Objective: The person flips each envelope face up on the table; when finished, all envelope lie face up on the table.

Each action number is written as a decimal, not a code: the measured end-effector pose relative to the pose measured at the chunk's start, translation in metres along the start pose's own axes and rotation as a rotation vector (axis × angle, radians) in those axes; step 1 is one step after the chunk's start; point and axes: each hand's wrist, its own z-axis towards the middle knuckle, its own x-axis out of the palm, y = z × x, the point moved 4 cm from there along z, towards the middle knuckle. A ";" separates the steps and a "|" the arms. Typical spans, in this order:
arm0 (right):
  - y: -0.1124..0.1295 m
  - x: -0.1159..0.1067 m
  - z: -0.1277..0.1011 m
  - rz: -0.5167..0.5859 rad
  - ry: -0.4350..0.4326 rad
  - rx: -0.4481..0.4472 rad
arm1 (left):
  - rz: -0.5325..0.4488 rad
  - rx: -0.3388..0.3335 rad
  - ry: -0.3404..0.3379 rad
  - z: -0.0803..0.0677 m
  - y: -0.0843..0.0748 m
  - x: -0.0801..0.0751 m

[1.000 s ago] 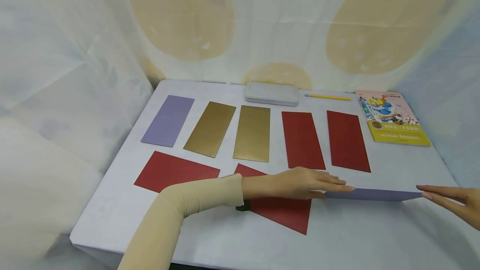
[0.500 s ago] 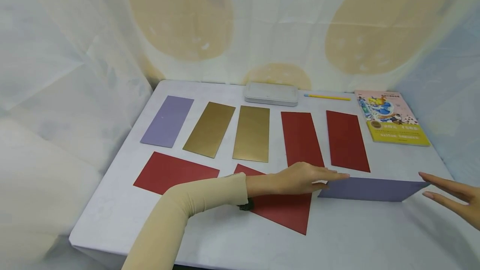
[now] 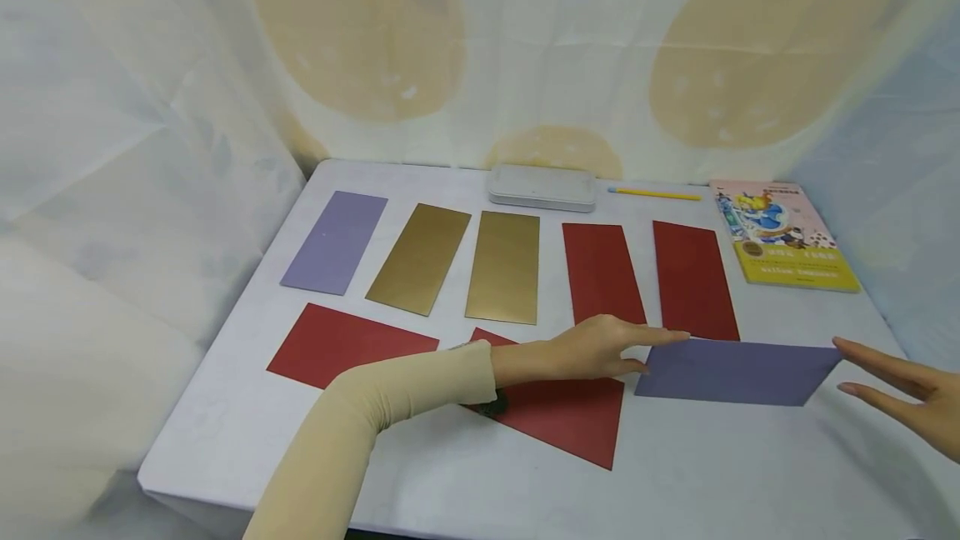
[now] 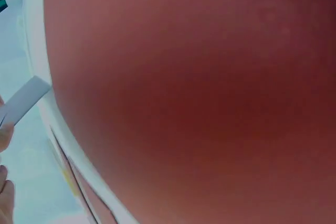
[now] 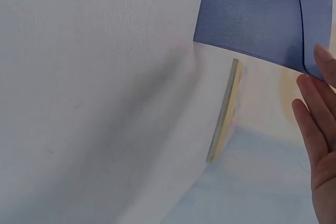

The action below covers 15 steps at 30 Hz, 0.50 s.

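Left hand (image 3: 592, 348): fingers straight, tips touching the left end of the purple envelope (image 3: 735, 371).
Right hand (image 3: 903, 390): fingers outstretched and relaxed, tips at the envelope's right corner, gripping nothing.
Purple envelope: between both sets of fingertips, tilted up from the table (image 3: 720, 473).
Red envelope (image 3: 562, 415): flat beneath the left wrist.
Book (image 3: 783, 233): well beyond the right fingertips.

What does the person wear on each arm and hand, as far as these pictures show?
The left arm wears a long, close-fitting beige sleeve ending at the wrist, with a small dark device under it. The left hand and right hand are bare; no rings show. The right arm is out of view.
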 end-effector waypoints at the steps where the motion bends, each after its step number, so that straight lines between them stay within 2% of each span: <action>1: 0.000 0.001 0.001 0.012 -0.008 -0.012 | 0.011 -0.017 0.004 0.001 0.001 0.000; 7: -0.001 0.004 0.006 0.074 -0.026 -0.038 | 0.080 -0.110 0.043 0.005 0.004 0.002; 15: -0.005 0.011 0.008 0.125 -0.045 -0.059 | 0.085 -0.176 0.102 0.009 0.007 0.006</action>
